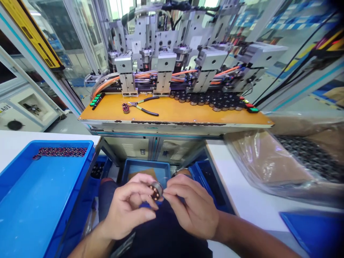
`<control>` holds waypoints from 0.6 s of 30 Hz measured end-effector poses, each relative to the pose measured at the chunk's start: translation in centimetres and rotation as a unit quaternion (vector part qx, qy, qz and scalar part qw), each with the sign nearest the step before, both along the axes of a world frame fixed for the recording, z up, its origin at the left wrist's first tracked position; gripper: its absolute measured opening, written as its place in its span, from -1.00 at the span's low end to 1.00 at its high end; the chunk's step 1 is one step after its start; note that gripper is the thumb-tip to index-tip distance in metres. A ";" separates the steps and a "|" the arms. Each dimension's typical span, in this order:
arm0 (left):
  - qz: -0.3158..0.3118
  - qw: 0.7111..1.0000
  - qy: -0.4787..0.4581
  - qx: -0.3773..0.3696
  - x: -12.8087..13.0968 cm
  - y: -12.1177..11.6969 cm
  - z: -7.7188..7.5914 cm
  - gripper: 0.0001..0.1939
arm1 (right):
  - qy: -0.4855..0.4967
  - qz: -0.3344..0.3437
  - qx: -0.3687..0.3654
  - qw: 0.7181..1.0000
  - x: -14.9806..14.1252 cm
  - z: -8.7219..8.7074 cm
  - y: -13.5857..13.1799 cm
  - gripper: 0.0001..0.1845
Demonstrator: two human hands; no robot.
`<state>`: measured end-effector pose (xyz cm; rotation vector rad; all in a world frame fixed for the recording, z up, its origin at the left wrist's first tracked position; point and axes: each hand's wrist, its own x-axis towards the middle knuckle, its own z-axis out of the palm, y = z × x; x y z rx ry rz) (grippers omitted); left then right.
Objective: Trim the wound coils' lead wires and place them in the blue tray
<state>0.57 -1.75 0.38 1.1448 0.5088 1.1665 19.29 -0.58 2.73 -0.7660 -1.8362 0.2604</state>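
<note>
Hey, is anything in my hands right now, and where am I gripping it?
Yes, your left hand holds a small round metal part by its rim; the right hand's fingers are at its other side, whether gripping is unclear.

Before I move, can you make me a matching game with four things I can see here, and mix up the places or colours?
Things:
1. pliers
2. nearest round part
3. wide tray at the far left
4. cardboard box

Places, colours or states:
A. blue
B. partly covered by clear plastic
C. lying on the orange bench top
D. between the left hand and the right hand

Right pairs: 1-C, 2-D, 3-A, 4-B
</note>
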 end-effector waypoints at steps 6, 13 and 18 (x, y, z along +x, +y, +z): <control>-0.020 0.990 -0.134 -0.049 0.3 0.3 -0.5 -0.68 | -0.006 0.060 0.043 0.997 0.3 -0.3 0.4 -0.87; -0.141 0.973 0.040 -0.177 0.6 0.3 -0.1 -0.67 | -0.085 0.113 0.088 0.986 1.1 0.0 0.7 -0.83; -0.066 0.990 -0.037 -0.119 1.0 0.0 -0.9 -0.66 | -0.159 0.053 0.100 0.981 1.1 0.7 1.1 -0.86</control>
